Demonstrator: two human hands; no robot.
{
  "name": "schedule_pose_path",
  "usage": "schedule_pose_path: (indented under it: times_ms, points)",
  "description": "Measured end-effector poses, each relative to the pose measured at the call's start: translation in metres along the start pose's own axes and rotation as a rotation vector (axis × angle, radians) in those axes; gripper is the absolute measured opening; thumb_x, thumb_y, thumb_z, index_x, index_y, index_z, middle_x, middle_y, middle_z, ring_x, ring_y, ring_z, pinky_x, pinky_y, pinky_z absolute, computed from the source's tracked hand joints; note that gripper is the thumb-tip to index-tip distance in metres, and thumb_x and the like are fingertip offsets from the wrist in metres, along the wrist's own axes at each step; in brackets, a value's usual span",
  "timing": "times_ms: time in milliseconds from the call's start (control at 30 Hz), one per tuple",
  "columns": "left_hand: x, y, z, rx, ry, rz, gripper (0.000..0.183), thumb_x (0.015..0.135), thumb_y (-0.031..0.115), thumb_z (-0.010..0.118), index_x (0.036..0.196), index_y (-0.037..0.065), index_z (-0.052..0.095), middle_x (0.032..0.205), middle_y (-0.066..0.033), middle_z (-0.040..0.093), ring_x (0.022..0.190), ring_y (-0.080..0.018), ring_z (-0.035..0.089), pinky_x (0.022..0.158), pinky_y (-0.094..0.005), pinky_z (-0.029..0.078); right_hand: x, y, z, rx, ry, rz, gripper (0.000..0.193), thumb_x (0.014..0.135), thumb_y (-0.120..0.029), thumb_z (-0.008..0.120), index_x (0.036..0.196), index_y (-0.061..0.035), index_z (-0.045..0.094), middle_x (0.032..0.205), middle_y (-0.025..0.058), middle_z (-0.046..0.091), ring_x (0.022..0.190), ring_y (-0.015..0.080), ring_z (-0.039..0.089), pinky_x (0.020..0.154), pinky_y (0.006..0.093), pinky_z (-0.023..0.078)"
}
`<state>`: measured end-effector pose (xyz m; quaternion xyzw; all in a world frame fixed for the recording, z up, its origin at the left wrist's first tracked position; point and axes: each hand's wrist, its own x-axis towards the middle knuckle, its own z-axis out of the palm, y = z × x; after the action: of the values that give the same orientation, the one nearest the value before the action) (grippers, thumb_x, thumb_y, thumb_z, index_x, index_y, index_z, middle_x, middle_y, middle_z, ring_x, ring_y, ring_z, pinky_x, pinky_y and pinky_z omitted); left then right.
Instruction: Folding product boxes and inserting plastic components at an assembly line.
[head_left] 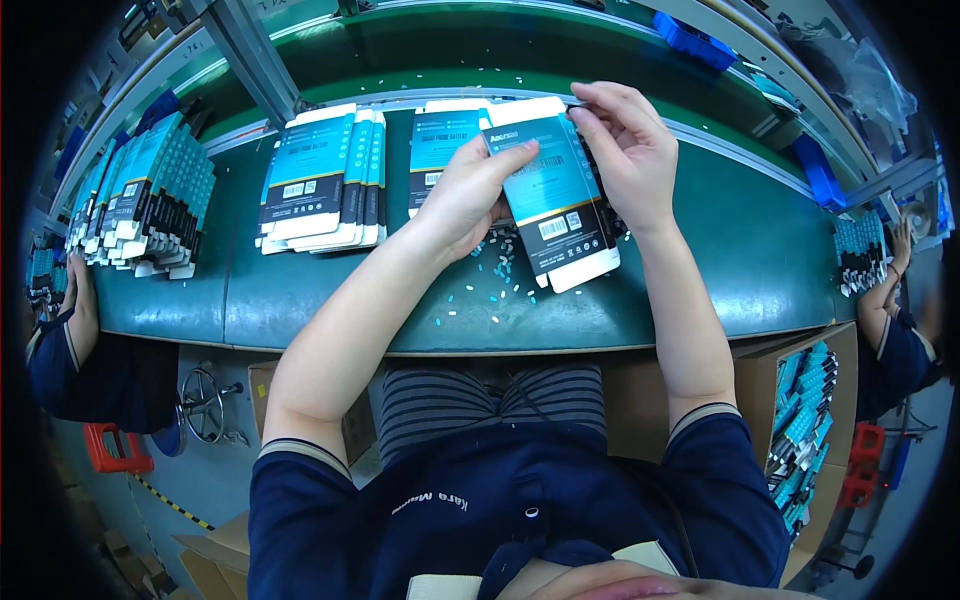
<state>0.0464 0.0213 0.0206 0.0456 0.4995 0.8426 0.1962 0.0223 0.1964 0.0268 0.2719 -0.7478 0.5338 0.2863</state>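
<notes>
My left hand (468, 190) grips a flat, unfolded blue, black and white carton (545, 185), its thumb lying across the printed face. The carton is tilted above the green table (650, 300), with its white end flaps showing at top and bottom. At the carton's upper right edge, my right hand (632, 150) has thumb and fingers curled in a pinch; the fingers behind are partly hidden. Just behind my left hand lies a stack of similar cartons (440, 140). Small white and blue paper scraps (495, 260) are scattered on the table below the carton.
More carton stacks stand left of centre (310, 175) and at far left (150, 195). A cardboard box (845, 400) holding many cartons sits at right below the table. Behind runs a green conveyor belt (420, 55). Co-workers' arms (80, 300) show at both sides.
</notes>
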Motion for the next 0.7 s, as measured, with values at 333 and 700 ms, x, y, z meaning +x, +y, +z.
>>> schedule_pose_path:
  times_ms: [333,700]
  points:
    - [0.003,-0.012,-0.004,0.104,-0.073,0.196,0.037,0.090,0.008,0.061,0.123,0.001,0.046,0.114,-0.0092,0.059,0.105,-0.0136,0.057,0.091,-0.0303,0.048,-0.002,0.002,0.003,-0.002,-0.073,0.210,0.016,0.082,0.001,0.064,0.098,0.0025,0.065,0.097,0.0071,0.063,0.081,0.0099,0.061,0.071,0.0217,0.051]
    - [0.008,-0.023,-0.005,0.206,-0.080,0.224,0.033,0.090,0.003,0.058,0.122,0.000,0.049,0.111,-0.0088,0.061,0.100,-0.0127,0.059,0.087,-0.0294,0.049,-0.014,0.009,0.024,0.071,0.058,0.258,0.024,0.082,0.004,0.060,0.098,0.0002,0.043,0.083,0.0069,0.060,0.070,0.0079,0.057,0.060,0.0216,0.048]
